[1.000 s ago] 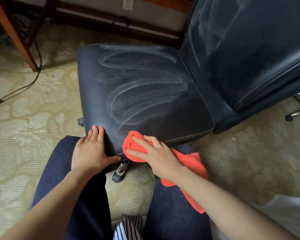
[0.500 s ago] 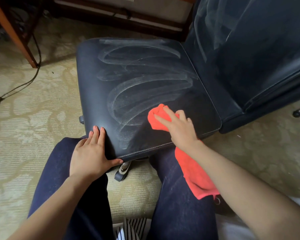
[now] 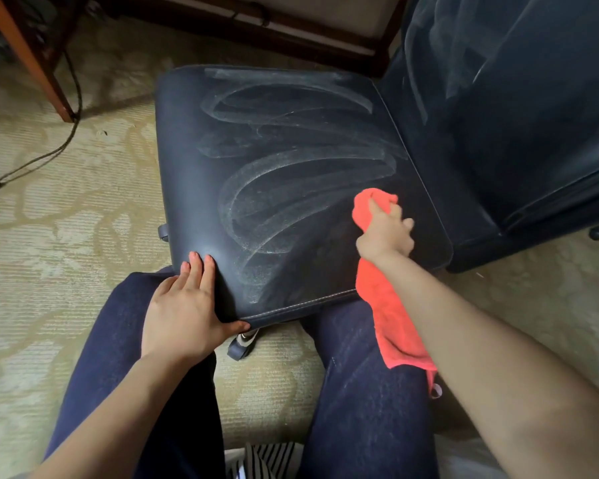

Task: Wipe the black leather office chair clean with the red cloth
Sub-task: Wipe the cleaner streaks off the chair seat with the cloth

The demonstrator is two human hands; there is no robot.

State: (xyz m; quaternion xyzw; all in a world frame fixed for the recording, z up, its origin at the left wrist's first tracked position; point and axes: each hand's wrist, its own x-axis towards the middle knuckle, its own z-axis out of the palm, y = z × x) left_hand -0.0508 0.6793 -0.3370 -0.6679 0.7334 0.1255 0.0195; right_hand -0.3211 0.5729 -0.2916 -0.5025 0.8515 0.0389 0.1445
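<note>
Right hand is clenched round a bunched end of the red cloth and presses it onto the seat of the black leather office chair at about 4 o'clock on the cushion, close to the seam with the backrest. The cloth's loose tail runs off the front edge toward 6 o'clock. Left hand lies flat with straight fingers on the 7 o'clock corner, thumb against the front edge, grasping nothing. I log three risks. First, pale streaks sweep from 10 to 5 o'clock, and I judge the small bunched contact patch may smear them rather than lift them. Second, a caster shows under the front edge; a hard stroke toward 12 o'clock could roll or swivel the chair if the flat left hand slips. Third, the trailing tail could snag under the forearm and pull the cloth loose. The backrest is also streaked.
</note>
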